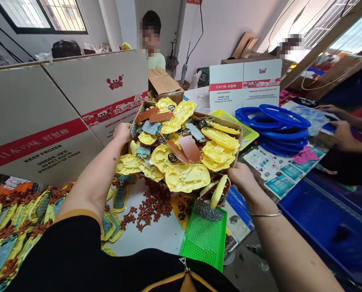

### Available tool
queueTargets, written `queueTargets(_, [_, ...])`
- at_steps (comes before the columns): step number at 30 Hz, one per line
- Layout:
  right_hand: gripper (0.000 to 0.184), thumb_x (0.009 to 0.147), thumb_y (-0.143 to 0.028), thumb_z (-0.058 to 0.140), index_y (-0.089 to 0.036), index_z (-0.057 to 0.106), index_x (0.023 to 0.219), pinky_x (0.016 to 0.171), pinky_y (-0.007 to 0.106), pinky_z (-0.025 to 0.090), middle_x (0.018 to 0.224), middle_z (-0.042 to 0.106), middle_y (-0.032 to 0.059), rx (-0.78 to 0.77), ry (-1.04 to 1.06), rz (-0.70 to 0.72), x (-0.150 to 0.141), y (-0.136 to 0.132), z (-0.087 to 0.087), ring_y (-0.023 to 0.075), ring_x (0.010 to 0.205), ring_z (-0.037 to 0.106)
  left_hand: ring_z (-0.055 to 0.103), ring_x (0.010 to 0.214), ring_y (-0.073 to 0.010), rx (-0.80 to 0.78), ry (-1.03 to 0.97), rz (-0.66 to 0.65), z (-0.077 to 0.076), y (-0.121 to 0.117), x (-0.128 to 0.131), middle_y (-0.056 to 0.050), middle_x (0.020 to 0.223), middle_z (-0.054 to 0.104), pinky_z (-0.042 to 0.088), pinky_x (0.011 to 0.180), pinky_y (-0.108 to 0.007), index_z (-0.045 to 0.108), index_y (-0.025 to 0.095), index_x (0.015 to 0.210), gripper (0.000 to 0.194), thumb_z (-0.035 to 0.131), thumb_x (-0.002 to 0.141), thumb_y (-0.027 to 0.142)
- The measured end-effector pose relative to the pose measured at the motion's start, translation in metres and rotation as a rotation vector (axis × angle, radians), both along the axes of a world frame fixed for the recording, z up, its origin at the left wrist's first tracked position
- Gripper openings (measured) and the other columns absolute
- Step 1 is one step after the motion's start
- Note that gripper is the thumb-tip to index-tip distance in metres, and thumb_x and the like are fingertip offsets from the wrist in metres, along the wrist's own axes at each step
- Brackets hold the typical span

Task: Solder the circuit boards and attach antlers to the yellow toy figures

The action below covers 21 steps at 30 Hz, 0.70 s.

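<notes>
I hold a brown cardboard box (229,123) tilted toward me over the table, heaped with yellow plastic parts (187,176), brown circuit boards (189,148) and small round pieces. My left hand (122,132) grips the box's left side with fingers curled round its edge. My right hand (243,178) clasps the near right corner, closed on the cardboard. Some yellow parts hang over the box's lower rim. Below the box, brown plastic bits (152,207) lie scattered on the white table.
A green mesh tray (203,241) sits near me. Yellow assembled parts (13,227) cover the left. Large white cartons (62,117) stand left and behind. Blue rings (275,123) and a yellow tray (247,132) lie right, blue crates (329,227) below. Another person's hands (341,134) work at right; a person stands behind.
</notes>
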State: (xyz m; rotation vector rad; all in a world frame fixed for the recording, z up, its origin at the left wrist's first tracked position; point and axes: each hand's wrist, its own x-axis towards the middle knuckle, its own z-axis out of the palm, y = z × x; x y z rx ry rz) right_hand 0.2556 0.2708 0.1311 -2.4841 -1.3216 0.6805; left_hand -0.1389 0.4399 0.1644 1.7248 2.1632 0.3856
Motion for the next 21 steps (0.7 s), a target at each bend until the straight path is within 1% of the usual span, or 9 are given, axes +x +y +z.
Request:
queueTargets(2, [0.038,0.076,-0.035,0.057,-0.012,0.076,0.1,0.072,0.033,0.051,0.105,0.076,0.0191,-0.072,-0.032,-0.011,-0.008,0.001,0.001,0.0332,0.098,0.071,0.067,0.116,-0.0376,0.008,-0.009,0.014,-0.007,0.001,-0.003,-0.016,0.118,0.076,0.045,0.08,-0.035,0.081,0.016,0.109,0.045,0.06,0.077,0.039])
queueTargets(4, [0.039,0.08,-0.034,0.055,-0.012,0.076,0.105,0.074,0.033,0.051,0.109,0.076,0.0194,-0.075,-0.054,0.015,-0.014,0.001,0.002,0.0338,0.103,0.071,0.068,0.113,-0.0357,0.009,-0.024,0.031,-0.014,0.001,-0.006,-0.015,0.116,0.077,0.045,0.079,-0.034,0.081,0.016,0.11,0.047,0.06,0.076,0.042])
queueTargets(7, [0.041,0.082,-0.031,0.053,-0.013,0.075,0.111,0.077,0.034,0.051,0.114,0.075,0.0206,-0.095,-0.083,0.035,-0.02,0.0,0.002,0.0364,0.11,0.07,0.069,0.108,-0.0332,0.005,-0.034,0.068,-0.027,0.0,-0.01,-0.012,0.112,0.078,0.045,0.078,-0.032,0.082,0.019,0.107,0.046,0.062,0.074,0.045])
queueTargets(10, [0.042,0.084,-0.032,0.052,-0.012,0.075,0.113,0.079,0.036,0.053,0.117,0.074,0.0231,-0.158,-0.095,0.029,-0.027,-0.002,0.002,0.0395,0.113,0.069,0.069,0.109,-0.0335,0.006,-0.05,0.079,-0.039,0.0,-0.013,-0.011,0.112,0.078,0.044,0.078,-0.033,0.082,0.023,0.105,0.044,0.063,0.074,0.048])
queueTargets(15, [0.043,0.086,-0.033,0.048,-0.013,0.075,0.112,0.079,0.036,0.053,0.119,0.074,0.0226,-0.186,-0.126,0.048,-0.034,-0.007,-0.01,0.0385,0.114,0.069,0.068,0.111,-0.0349,-0.002,-0.079,0.062,-0.057,0.0,-0.014,-0.012,0.115,0.078,0.044,0.078,-0.034,0.082,0.024,0.104,0.041,0.067,0.075,0.049])
queueTargets(18, [0.043,0.087,-0.034,0.046,-0.013,0.075,0.111,0.076,0.036,0.052,0.118,0.074,0.0228,-0.173,-0.147,0.061,-0.033,-0.009,-0.018,0.039,0.112,0.07,0.069,0.107,-0.0324,0.007,-0.077,0.081,-0.065,0.001,-0.013,-0.011,0.113,0.079,0.042,0.074,-0.031,0.082,0.023,0.105,0.041,0.068,0.075,0.048])
queueTargets(21, [0.043,0.088,-0.036,0.045,-0.013,0.074,0.112,0.077,0.037,0.052,0.119,0.074,0.0237,-0.187,-0.136,0.059,-0.03,-0.009,-0.023,0.0407,0.114,0.069,0.069,0.1,-0.0289,0.057,-0.085,0.069,-0.068,0.003,-0.012,-0.009,0.104,0.079,0.039,0.07,-0.029,0.082,0.02,0.103,0.04,0.068,0.077,0.046])
